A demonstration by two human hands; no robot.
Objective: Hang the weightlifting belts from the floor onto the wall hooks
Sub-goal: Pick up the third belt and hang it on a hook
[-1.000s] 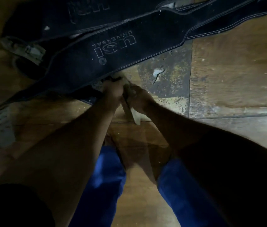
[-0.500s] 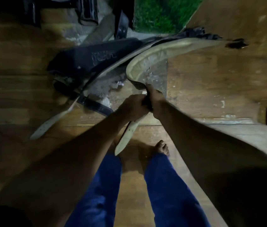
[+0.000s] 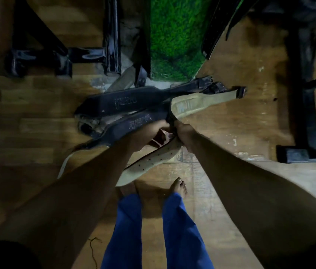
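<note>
Several dark weightlifting belts are bunched in the middle of the view. One black belt (image 3: 122,101) with pale lettering lies on the wooden floor (image 3: 231,133). A second belt (image 3: 194,104) is lifted and twisted, its tan inner side up and its perforated tan strap end (image 3: 143,168) hanging toward me. My left hand (image 3: 149,135) grips this belt near its buckle, over a dark belt section with lettering. My right hand (image 3: 185,135) grips the same belt just to the right, where it folds. No wall hooks are in view.
Black metal frame legs (image 3: 112,35) stand at the back left, and another black stand (image 3: 306,113) at the right. A green turf strip (image 3: 174,35) runs at the top centre. My blue trouser legs and a bare foot (image 3: 178,187) are below the hands.
I have risen, so the floor and belts look farther away. The held belt has come up off the floor with both hands and its tan strap end now hangs lower.
</note>
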